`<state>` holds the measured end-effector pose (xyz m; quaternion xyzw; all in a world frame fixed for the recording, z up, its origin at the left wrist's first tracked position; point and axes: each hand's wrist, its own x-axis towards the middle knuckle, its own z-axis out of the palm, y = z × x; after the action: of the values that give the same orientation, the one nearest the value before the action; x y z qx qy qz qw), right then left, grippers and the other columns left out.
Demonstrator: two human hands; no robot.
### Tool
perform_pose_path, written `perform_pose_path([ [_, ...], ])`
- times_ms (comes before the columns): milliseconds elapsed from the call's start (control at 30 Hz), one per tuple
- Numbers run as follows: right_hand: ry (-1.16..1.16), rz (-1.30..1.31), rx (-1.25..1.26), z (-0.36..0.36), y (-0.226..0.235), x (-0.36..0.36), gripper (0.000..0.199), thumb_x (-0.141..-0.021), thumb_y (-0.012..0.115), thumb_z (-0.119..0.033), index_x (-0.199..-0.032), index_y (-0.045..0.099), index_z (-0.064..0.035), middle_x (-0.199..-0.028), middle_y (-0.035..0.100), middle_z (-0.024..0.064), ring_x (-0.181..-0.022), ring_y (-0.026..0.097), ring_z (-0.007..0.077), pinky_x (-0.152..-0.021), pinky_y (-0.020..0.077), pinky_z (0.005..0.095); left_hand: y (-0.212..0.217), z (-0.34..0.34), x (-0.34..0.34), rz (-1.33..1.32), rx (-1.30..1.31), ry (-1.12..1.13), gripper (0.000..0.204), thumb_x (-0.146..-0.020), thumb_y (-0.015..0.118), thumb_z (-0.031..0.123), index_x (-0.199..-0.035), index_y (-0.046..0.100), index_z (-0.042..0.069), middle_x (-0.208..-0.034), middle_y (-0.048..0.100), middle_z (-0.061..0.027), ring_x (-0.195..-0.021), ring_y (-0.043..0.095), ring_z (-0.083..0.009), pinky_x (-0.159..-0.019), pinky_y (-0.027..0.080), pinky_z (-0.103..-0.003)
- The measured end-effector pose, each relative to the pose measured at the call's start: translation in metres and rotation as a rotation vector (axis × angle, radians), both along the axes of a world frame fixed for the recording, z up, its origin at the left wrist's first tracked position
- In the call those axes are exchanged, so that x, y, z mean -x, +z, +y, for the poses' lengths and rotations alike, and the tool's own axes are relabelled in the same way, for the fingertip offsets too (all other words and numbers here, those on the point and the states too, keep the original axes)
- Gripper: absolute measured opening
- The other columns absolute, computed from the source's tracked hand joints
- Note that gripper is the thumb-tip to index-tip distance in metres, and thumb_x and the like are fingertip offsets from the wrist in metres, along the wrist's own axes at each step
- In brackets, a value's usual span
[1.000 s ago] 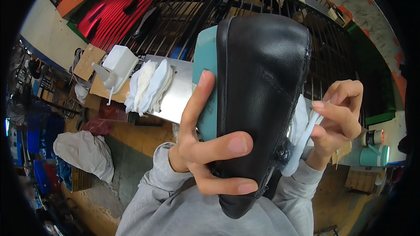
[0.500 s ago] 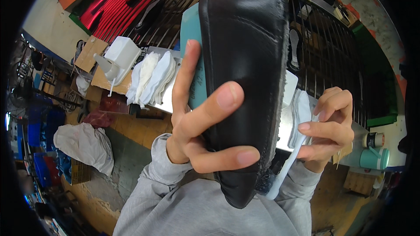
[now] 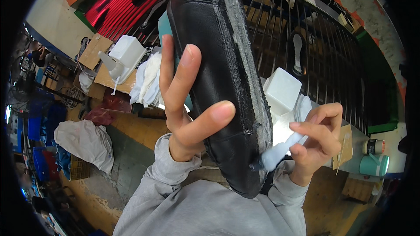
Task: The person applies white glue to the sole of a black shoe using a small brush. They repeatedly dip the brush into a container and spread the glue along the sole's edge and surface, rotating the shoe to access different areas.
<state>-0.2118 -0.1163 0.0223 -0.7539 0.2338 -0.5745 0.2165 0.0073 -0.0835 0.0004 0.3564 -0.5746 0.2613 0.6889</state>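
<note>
Head view, looking down at my two hands. My left hand (image 3: 188,105) holds a black shoe upper (image 3: 214,74) on its teal last (image 3: 164,26), raised close to the camera. The thumb and two fingers are clamped across the leather side while the index finger stands free; I judge this grip tilts the roughened grey bottom edge (image 3: 245,70) toward the right so it is open to the brush.

My right hand (image 3: 317,142) pinches the handle of a white brush (image 3: 280,153) between thumb and fingers, closed firmly on it. Its tip touches the shoe's edge near the lower end, by the heel or toe; I cannot tell which.

Behind the hands, on the desk (image 3: 107,81), a white square container (image 3: 282,91) sits just beside the brush hand, presumably for easy dipping. Farther left lie a second white container (image 3: 127,52) and folded white cloths (image 3: 146,83). A dark metal rack (image 3: 315,39) runs behind. A teal cup (image 3: 372,164) stands well right.
</note>
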Motion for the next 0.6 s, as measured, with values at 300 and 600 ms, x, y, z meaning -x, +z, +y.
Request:
perform_pose_path([
  [300,-0.151,0.051,0.124,-0.010,0.020,-0.001,0.050,-0.049,0.095,-0.042,-0.089,0.082,-0.0146,-0.089,0.041,-0.0002,-0.077,0.042,0.0140,-0.063,0.0309,0.0264,0.003,0.001,0.009,-0.007,-0.014,-0.044,0.054,-0.077,0.083,0.021,-0.125,0.058,0.030,-0.145,0.048,-0.0231,-0.132,0.051,-0.0444,-0.116,0.033,-0.067],
  [600,0.082,0.006,0.105,-0.021,0.010,0.005,0.050,-0.050,0.096,-0.048,-0.088,0.083,-0.0178,-0.091,0.041,-0.0003,-0.079,0.044,0.0137,-0.065,0.0335,0.0253,0.004,0.001,0.009,-0.001,-0.004,-0.065,0.052,-0.077,0.082,0.022,-0.124,0.060,0.028,-0.144,0.050,-0.0237,-0.129,0.055,-0.0428,-0.116,0.033,-0.066],
])
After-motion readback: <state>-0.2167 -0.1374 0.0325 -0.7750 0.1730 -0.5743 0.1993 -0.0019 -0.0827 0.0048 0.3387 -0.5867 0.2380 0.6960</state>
